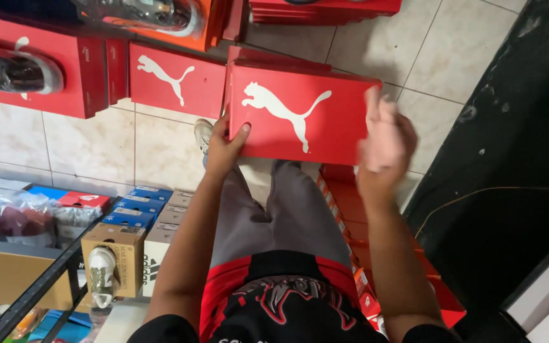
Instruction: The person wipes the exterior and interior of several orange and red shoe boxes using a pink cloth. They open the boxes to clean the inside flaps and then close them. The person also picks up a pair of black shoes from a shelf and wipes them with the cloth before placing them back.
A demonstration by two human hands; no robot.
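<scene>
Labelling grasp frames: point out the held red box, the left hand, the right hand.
red box (300, 114): head view, middle of its top face.
left hand (223, 149): head view, back of the hand at the box's near-left edge.
right hand (384, 143): head view, blurred back of the hand.

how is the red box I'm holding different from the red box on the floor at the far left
The held red box is shut, lid on, gripped by the left hand and right hand. The far-left red box lies on the tiled floor, untouched, with a wrapped shoe showing at its top. Both are red shoe boxes with a white animal emblem.
</scene>
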